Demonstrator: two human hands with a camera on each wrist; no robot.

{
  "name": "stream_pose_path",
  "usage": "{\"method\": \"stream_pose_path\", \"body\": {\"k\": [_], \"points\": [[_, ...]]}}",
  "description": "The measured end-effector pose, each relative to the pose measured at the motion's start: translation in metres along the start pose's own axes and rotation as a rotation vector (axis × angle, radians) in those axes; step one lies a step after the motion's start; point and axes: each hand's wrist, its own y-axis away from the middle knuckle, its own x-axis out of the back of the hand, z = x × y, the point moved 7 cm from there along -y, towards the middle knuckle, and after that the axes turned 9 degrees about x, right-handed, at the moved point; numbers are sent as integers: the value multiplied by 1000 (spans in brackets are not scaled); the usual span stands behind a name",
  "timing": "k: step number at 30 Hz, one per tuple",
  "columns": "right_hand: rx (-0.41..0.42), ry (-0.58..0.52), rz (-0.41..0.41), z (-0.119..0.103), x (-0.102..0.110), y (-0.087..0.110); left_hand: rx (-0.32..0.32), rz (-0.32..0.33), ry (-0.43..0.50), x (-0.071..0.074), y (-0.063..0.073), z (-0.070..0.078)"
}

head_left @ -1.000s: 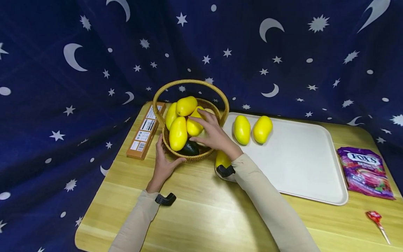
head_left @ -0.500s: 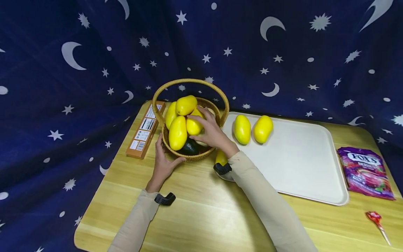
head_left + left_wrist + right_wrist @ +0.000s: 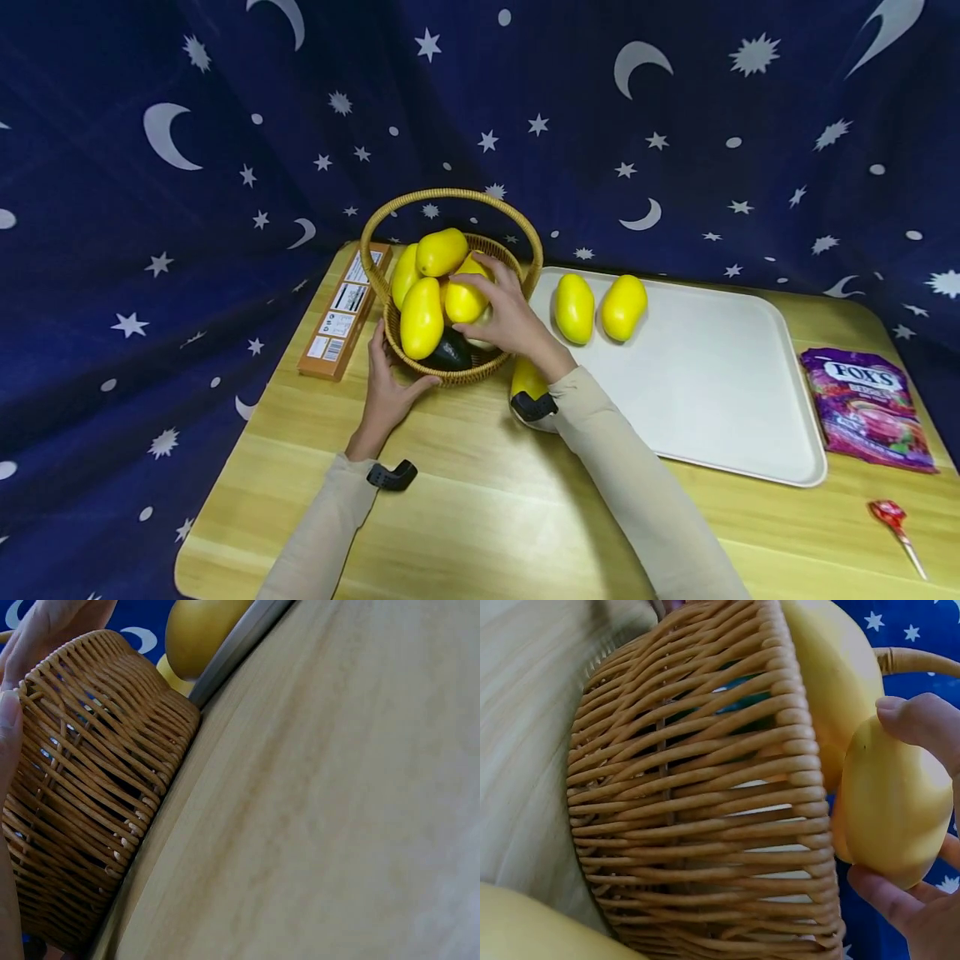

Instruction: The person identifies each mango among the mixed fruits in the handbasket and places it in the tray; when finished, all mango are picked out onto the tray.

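Observation:
A wicker basket (image 3: 465,377) with a tall arched handle holds several yellow mangoes (image 3: 422,318) and a dark avocado (image 3: 452,350). My left hand (image 3: 384,400) grips the basket's near left side, thumb along the front rim and fingers up the left wall. Over the basket's right half, my right hand (image 3: 512,315) holds a mango (image 3: 896,802) between thumb and fingers. In the right wrist view that mango sits above the rim, overlapping another mango. The left wrist view shows the woven wall (image 3: 97,765) standing on the wooden table.
A white tray (image 3: 720,383) lies right of the basket, with two mangoes (image 3: 574,308) at its back left and another mango (image 3: 527,379) partly behind the right wrist. An orange-brown box (image 3: 345,312) lies left. A purple candy bag (image 3: 866,408) and red lollipop (image 3: 888,512) are far right.
The mango in my right hand has shifted slightly to the right, away from its neighbours in the basket. My left hand stays on the basket.

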Motion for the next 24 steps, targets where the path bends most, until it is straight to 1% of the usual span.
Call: {"method": "stream_pose_path", "body": {"k": [4,11,15,20,24], "points": [[18,11,14,-4,7,4,15,-4,0,0,-1,4],[29,19,13,-10,19,27,0,-23,-15,2,3,37],[41,48,14,-10,24,39,6,-19,-19,3,3,41],[52,28,63,-10,36,54,13,-24,-13,3,5,41],[60,35,79,-12,44,65,18,-24,-12,3,6,41]]}}
